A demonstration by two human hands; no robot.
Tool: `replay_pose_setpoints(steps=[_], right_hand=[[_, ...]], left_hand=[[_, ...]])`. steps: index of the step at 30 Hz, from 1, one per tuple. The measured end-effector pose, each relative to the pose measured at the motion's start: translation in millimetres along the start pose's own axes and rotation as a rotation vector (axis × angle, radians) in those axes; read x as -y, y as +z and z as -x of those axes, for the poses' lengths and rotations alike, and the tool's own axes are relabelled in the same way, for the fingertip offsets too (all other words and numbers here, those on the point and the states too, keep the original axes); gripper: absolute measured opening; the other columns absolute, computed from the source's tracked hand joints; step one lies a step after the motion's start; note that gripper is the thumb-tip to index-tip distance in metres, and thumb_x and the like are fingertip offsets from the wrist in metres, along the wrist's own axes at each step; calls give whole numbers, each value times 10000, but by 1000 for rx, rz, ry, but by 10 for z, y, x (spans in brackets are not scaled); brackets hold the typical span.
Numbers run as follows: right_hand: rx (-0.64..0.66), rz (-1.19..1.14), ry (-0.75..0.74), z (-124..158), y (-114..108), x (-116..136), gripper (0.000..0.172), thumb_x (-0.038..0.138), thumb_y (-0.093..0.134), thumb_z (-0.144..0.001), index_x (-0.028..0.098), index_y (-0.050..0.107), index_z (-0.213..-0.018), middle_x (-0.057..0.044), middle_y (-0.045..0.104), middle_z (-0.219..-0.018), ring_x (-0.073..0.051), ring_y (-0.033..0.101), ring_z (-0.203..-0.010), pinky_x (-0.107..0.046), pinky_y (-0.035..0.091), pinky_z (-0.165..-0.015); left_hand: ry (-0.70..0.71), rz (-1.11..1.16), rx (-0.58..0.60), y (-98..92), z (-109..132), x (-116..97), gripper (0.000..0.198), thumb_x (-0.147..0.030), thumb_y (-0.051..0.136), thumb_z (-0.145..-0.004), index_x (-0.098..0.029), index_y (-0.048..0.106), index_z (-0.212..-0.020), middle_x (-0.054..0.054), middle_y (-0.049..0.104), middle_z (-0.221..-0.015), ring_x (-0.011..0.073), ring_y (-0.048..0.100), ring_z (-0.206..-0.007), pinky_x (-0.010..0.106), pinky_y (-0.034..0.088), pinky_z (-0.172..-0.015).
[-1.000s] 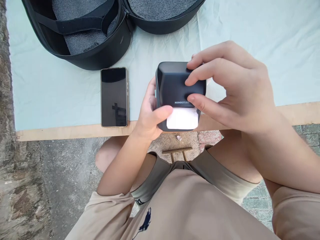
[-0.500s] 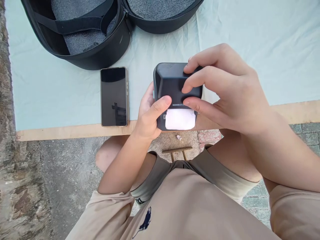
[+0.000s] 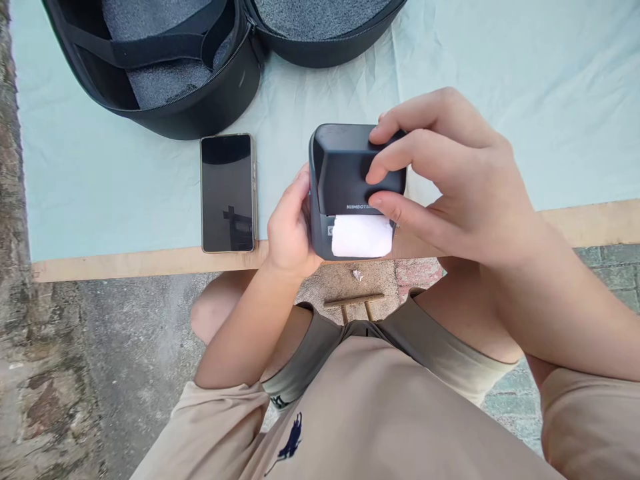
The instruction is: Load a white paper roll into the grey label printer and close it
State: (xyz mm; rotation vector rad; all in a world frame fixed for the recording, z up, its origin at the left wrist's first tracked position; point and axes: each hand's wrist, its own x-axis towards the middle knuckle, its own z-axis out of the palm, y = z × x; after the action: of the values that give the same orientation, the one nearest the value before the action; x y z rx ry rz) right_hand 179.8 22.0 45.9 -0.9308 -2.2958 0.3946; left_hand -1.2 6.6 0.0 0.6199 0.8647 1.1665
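Observation:
A small black label printer (image 3: 345, 177) sits at the near edge of the table, with a white paper label (image 3: 362, 236) sticking out of its front slot. My left hand (image 3: 287, 230) wraps round the printer's left side, fingers curled against it. My right hand (image 3: 450, 180) reaches over from the right, its fingertips pressed on the printer's top and its thumb at the front edge just above the label.
A dark phone (image 3: 228, 193) lies face up left of the printer. An open black padded case (image 3: 200, 100) fills the far left of the table (image 3: 125, 267), which is covered by a pale green cloth (image 3: 500, 80). Below are my knees and rough paving.
My left thumb has come off the printer's front and the hand now grips its side. The printer has shifted slightly and the label shows a little more.

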Motion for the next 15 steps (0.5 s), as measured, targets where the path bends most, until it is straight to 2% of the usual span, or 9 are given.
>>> replay_pose_setpoints(steps=[8,15], right_hand=[[-2,6,7,-7,4,-3,66,229,587,-917,234,581,-982,-83,620,-1188,-211,626,-1112,-387,548,-901],[4,7,21,-6,-8,10,59,233,595,-911,224,596,-969,-88,622,-1193,-220,627,-1110,-384,548,-901]], left_hand=[[-29,22,8,13,10,-28,360,-349,364,-981,-243,655,-797,54,762,-1077,283,476,-1442,392,484,-1118],[-49,50,45,-8,22,-25,388,-356,334,-1005,-233,698,-952,69,758,-1108,285,494,-1424,398,477,-1120]])
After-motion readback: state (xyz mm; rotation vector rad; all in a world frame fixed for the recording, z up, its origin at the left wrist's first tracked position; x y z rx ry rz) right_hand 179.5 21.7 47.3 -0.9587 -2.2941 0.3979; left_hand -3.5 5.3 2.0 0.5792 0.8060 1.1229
